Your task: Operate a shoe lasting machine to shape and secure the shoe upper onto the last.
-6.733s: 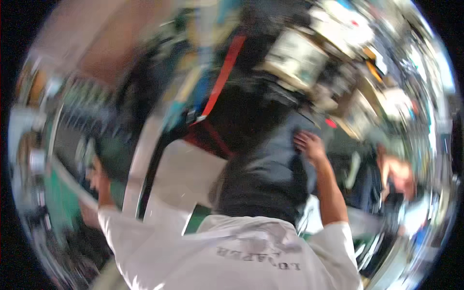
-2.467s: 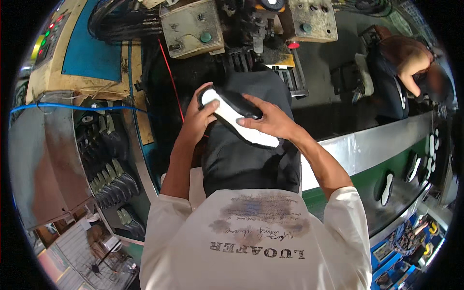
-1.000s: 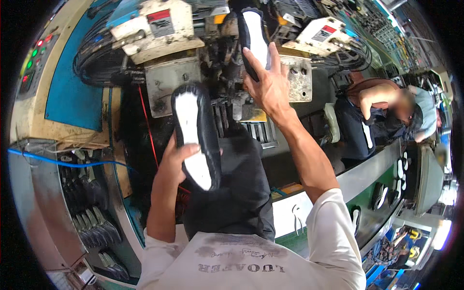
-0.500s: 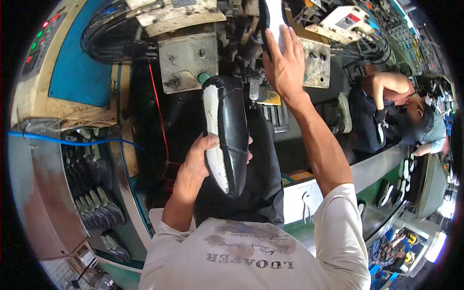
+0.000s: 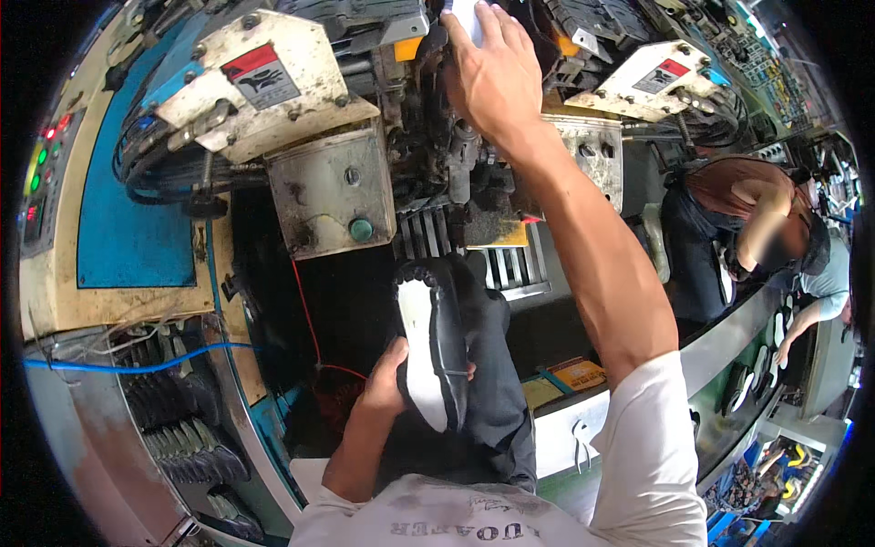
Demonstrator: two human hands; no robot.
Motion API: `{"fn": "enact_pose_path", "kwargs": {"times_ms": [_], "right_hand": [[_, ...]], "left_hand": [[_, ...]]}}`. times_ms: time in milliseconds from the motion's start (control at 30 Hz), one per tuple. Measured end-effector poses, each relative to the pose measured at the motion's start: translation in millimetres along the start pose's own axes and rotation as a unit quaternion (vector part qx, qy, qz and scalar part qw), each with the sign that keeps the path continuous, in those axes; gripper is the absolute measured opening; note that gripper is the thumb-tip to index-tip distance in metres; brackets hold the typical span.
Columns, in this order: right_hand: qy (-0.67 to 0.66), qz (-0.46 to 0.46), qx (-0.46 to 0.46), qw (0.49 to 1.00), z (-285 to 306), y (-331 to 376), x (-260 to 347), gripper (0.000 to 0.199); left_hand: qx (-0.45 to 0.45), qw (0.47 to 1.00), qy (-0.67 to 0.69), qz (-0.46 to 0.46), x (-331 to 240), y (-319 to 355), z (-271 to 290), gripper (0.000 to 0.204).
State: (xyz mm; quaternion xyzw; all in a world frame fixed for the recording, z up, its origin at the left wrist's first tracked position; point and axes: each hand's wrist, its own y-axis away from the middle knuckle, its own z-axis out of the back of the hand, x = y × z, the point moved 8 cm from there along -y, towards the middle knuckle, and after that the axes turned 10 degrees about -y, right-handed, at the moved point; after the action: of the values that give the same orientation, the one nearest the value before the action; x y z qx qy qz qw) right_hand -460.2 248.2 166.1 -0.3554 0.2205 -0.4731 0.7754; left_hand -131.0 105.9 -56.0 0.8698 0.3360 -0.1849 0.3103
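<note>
My left hand [image 5: 383, 378] grips a black shoe upper [image 5: 448, 342] from the side, above my lap. Its white insole [image 5: 419, 365] faces up, and the thumb presses along the edge while most fingers are hidden beneath. Reaching far ahead, my right hand [image 5: 497, 77] has its fingers over a second shoe piece with a white underside [image 5: 466, 18], which sits in the middle of a machine. The hand covers much of that piece, and the frame's top edge cuts it off.
The machine has cream side plates [image 5: 260, 82] and a metal box with a green button [image 5: 362, 229]. Left are a control panel [image 5: 46, 169] and a rack of dark shoe parts [image 5: 196, 451]. Pliers [image 5: 581, 445] lie at right. A co-worker [image 5: 738, 201] bends over beyond the bench.
My view has tilted up toward the machine. My right hand has gone from lying flat on the far piece to curling over its sides. The left hand keeps the black shoe upper, now turned sole-up.
</note>
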Motion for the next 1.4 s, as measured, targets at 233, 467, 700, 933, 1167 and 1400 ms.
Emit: {"fn": "enact_pose_path", "kwargs": {"times_ms": [233,467,700,933,1167,1400], "right_hand": [[-0.059,-0.02,0.028,0.998,19,-23,3,0.054],[0.023,-0.044,-0.006,0.999,19,-34,8,0.045],[0.0,0.04,0.065,0.997,12,-29,5,0.046],[-0.158,0.035,0.198,0.967,0,221,18,0.055],[-0.266,-0.219,0.426,0.837,20,506,13,0.04],[-0.256,-0.298,0.446,0.804,22,509,-8,0.033]], "left_hand": [[-0.007,1.0,0.004,0.025,3,-46,3,0.081],[-0.043,0.998,-0.011,0.034,-1,-25,-3,0.077],[-0.14,0.984,0.087,-0.069,-8,89,43,0.051],[-0.477,0.872,0.041,-0.104,72,288,219,0.078],[-0.822,0.555,-0.12,-0.038,185,621,291,0.095],[-0.793,0.262,-0.443,0.327,225,739,333,0.11]]}}
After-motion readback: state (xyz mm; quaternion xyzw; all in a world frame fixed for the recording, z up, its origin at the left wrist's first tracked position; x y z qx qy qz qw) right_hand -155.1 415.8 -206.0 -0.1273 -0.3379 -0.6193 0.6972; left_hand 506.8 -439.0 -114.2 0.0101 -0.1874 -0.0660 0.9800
